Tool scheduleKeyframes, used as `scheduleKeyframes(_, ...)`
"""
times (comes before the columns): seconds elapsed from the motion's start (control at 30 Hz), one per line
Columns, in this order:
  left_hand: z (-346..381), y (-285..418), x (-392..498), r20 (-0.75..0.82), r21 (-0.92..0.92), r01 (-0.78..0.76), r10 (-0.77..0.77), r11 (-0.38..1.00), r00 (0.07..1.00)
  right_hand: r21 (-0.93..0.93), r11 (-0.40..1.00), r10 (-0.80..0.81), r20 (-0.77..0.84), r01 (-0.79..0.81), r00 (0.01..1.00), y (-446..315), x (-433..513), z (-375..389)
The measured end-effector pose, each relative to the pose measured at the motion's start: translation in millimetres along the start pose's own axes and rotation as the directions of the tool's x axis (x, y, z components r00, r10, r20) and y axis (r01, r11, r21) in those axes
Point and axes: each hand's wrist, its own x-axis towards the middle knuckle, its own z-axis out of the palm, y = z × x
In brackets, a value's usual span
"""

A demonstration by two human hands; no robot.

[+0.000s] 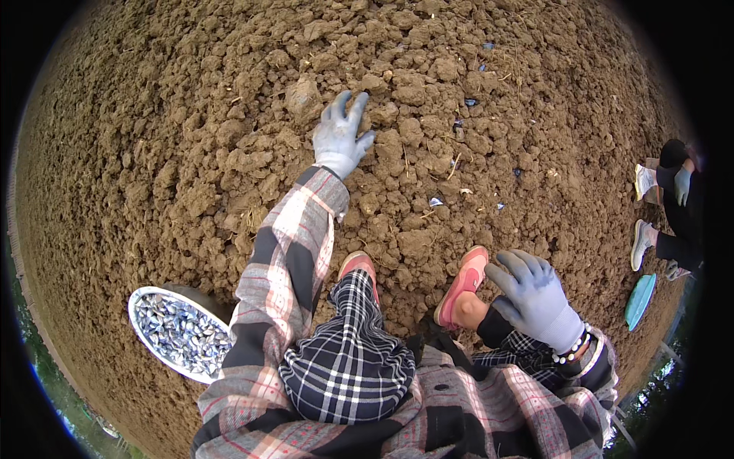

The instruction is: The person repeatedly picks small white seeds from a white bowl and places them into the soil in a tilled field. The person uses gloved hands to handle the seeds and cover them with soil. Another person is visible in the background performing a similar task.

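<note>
My left hand (342,135), in a pale grey work glove, reaches out over the clods of brown soil (229,137); its fingers are apart and nothing shows in it. Near my pink shoe (465,281), my right hand (530,295) hangs in a matching glove, fingers spread and slightly bent, with a beaded bracelet at the wrist. No object is visible in its grasp, though the palm is hidden. At the lower left a white oval basin (133,312) is filled with small blue-and-white shells or shell-like pieces (180,333). A similar piece (436,202) lies on the soil between my hands.
More bluish bits (470,102) are scattered over the soil ahead and to the right. At the far right is another person, with a gloved hand (682,185) and light shoes (641,244). A turquoise basin (640,302) stands near that person's feet.
</note>
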Motion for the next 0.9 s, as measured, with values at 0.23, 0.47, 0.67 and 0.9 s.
scheduleKeyframes(0.23,3.8,-32.0,-17.2,0.150,-0.461,0.121,-0.058,0.879,0.987,-0.011,1.000,0.007,0.010,-0.007,1.000,3.3,-5.9,2.3)
scheduleKeyframes(0.47,10.8,-38.6,-156.0,-0.149,-0.119,-0.021,0.003,0.993,0.989,-0.022,1.000,0.003,0.012,-0.003,1.000,2.7,-11.5,1.2)
scheduleKeyframes(0.67,39.7,38.8,-167.6,-0.033,-0.175,-0.092,0.088,0.980,0.996,-0.013,1.000,-0.023,0.032,0.024,0.999,-2.8,-5.3,-2.3)
scheduleKeyframes(0.9,58.2,40.9,-147.7,-0.191,-0.392,-0.033,-0.046,0.920,0.981,-0.014,1.000,-0.019,0.061,0.020,0.998,-7.7,-5.2,4.7)
